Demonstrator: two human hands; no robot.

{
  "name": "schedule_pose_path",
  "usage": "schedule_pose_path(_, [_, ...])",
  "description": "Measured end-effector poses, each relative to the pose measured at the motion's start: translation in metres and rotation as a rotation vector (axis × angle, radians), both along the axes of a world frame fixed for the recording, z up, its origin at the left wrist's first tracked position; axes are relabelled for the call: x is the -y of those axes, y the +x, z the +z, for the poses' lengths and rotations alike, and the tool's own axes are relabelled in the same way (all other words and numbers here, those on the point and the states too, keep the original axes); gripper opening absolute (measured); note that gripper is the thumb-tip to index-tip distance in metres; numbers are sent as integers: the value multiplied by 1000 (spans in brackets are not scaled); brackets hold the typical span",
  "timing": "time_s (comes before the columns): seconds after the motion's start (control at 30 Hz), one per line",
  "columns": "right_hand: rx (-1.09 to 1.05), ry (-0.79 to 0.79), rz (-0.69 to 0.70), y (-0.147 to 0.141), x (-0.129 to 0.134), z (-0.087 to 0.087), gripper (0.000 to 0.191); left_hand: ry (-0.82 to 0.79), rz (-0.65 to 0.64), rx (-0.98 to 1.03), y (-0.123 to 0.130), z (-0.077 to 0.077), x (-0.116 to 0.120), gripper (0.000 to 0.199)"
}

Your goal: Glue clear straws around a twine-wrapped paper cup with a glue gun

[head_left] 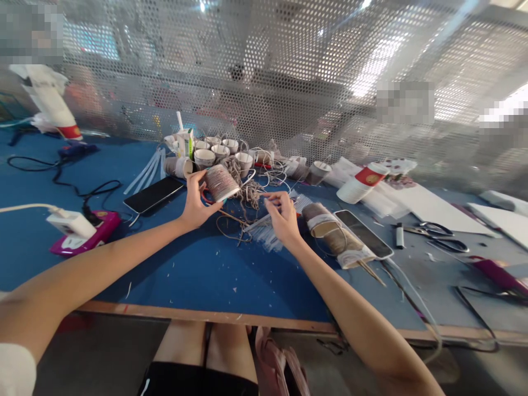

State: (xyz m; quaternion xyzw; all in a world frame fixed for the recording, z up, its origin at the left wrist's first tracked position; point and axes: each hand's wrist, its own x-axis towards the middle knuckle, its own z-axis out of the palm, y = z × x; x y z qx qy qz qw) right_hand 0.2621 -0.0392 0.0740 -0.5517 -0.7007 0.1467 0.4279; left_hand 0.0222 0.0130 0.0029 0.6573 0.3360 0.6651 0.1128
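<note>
My left hand (pixel 194 204) grips a paper cup wrapped in brownish cord (pixel 221 183), tilted on its side above the blue table (pixel 198 275). To its right, my right hand (pixel 284 215) is closed in a pinch, apart from the cup; what sits between the fingertips is too small to make out. Behind and between the hands lies a tangle of grey-brown yarn (pixel 248 192). Clear thin plastic sticks (pixel 268 237) lie under my right hand. Several white cups (pixel 205 158), some yarn-wrapped, stand behind the held cup.
A black phone (pixel 154 194) lies left, near a purple power strip (pixel 88 234) with a charger. At right are wrapped rolls (pixel 325 226), another phone (pixel 363 234), scissors (pixel 439 234) and a stack of paper cups (pixel 363 182). A perforated metal screen (pixel 264 66) stands behind.
</note>
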Motion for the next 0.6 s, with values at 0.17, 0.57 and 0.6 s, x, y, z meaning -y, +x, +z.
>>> schedule_pose_path(0.17, [-40,159,-18,0,6,0,15,-8,-82,33,1,-5,-7,81])
schedule_pose_path(0.57, [-33,28,390,-8,16,-3,10,-39,-248,68,5,-4,-6,82])
schedule_pose_path(0.6, [-71,17,368,-8,14,-4,10,-45,-250,71,5,-5,-6,82])
